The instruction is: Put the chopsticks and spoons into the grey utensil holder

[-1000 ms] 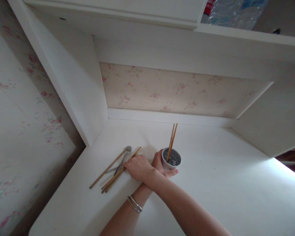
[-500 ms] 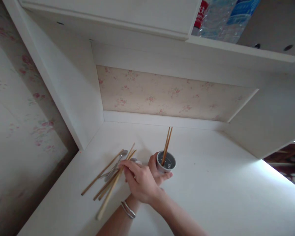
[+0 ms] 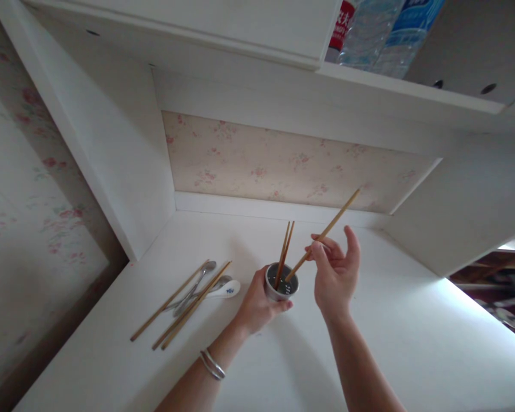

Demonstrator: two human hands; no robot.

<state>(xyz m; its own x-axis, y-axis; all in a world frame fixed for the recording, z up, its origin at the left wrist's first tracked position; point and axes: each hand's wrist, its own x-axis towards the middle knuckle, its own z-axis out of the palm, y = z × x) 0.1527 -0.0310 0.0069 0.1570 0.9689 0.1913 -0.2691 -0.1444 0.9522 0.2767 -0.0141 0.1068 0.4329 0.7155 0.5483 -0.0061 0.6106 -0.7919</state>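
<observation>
Chopstick (image 3: 337, 216) pinched in right hand (image 3: 336, 277) has swung across to the cup (image 3: 278, 294); left hand (image 3: 255, 304) still grips that cup.

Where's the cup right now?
Head view, below centre, slightly right: the cup is in the left hand, between the loose chopsticks and the right hand.

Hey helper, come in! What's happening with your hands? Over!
Left hand gripping round grey cup; two slim brown wooden chopsticks leaning inside. Right hand pinching long tan wooden chopstick, lower tip at cup's opening. Leaning pair shares the opening, seemingly leaving room.
</observation>
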